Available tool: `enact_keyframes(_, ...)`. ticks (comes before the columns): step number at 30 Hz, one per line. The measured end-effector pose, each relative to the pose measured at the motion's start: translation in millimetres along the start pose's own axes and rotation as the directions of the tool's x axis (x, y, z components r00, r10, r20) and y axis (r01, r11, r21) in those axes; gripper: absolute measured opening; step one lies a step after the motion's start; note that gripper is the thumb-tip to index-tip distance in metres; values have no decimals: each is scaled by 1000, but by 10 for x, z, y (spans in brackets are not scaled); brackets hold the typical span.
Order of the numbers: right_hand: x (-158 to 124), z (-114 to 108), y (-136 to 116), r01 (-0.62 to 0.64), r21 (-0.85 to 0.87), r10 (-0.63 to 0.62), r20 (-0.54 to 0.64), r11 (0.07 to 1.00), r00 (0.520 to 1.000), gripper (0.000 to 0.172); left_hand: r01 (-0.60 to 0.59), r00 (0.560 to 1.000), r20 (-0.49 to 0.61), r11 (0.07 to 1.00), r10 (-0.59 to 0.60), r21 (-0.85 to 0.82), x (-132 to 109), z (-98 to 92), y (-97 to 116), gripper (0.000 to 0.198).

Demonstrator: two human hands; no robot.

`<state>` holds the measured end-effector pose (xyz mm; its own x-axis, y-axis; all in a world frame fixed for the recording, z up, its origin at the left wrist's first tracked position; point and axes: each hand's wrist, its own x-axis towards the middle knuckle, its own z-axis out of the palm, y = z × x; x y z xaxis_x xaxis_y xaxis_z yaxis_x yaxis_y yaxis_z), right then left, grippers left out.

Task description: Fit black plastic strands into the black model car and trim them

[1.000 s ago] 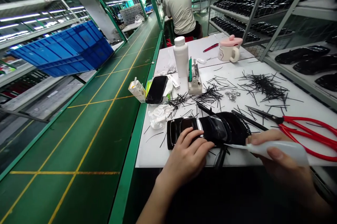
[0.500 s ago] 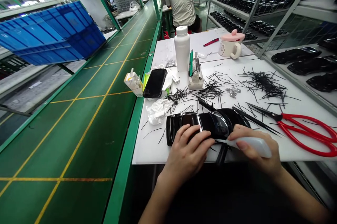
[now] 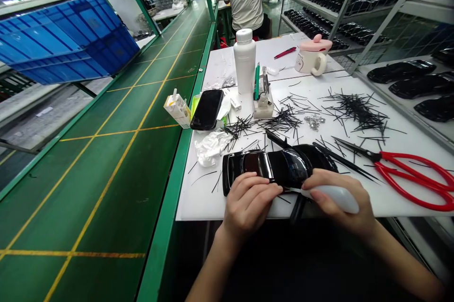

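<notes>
A glossy black model car (image 3: pixel 280 164) lies near the front edge of the white table, its doors swung out. My left hand (image 3: pixel 248 202) grips the car's near side, fingers together and bent over it; the thumb is hidden. In my right hand (image 3: pixel 344 202) is a small whitish squeeze bottle (image 3: pixel 338 196) with a thin nozzle. The nozzle points left at the car's near side, close to my left fingertips. Whether its tip touches the car I cannot tell. Black tweezers (image 3: pixel 345 162) lie just beyond my right hand, next to red-handled scissors (image 3: pixel 411 174).
Black strips (image 3: pixel 362 112) and small clear pieces (image 3: pixel 315 122) lie scattered behind the car. Further back stand a white bottle (image 3: pixel 244 63), a lidded mug (image 3: pixel 312 58) and a phone (image 3: pixel 207 110). A green conveyor (image 3: pixel 117 174) runs along the left; racks of car bodies (image 3: pixel 400 72) stand right.
My left fingers have drawn back from the car's roof towards its near side and bent more. My right hand with the squeeze bottle has shifted slightly left.
</notes>
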<state>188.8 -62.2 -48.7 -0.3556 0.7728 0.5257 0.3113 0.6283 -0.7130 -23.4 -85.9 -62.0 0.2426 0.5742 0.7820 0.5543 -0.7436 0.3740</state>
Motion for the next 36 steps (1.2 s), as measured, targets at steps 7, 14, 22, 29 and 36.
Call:
enact_keyframes(7, 20, 25, -6, 58, -39, -56, 61, 998, 997, 10, 57, 991, -121, 996, -49, 65, -34, -10, 9, 23)
enact_keyframes(14, 16, 56, -3, 71, -73, -64, 94, 995, 994, 9, 140, 982, -138, 986, -126, 96, -71, -13, 42, 23)
enact_keyframes(22, 14, 69, 7, 45, -58, -40, 87, 997, 995, 9, 168, 975, -165, 981, -149, 102, -65, -12, 60, 24)
enact_keyframes(29, 11, 60, 5, 40, -58, -35, 94, 997, 995, 10, 159, 974, -177, 984, -142, 84, -72, -5, 58, 23)
enact_keyframes(36, 11, 57, 4, 36, -51, -31, 93, 998, 995, 9, 164, 973, -178, 982, -146, 90, -59, -6, 61, 23)
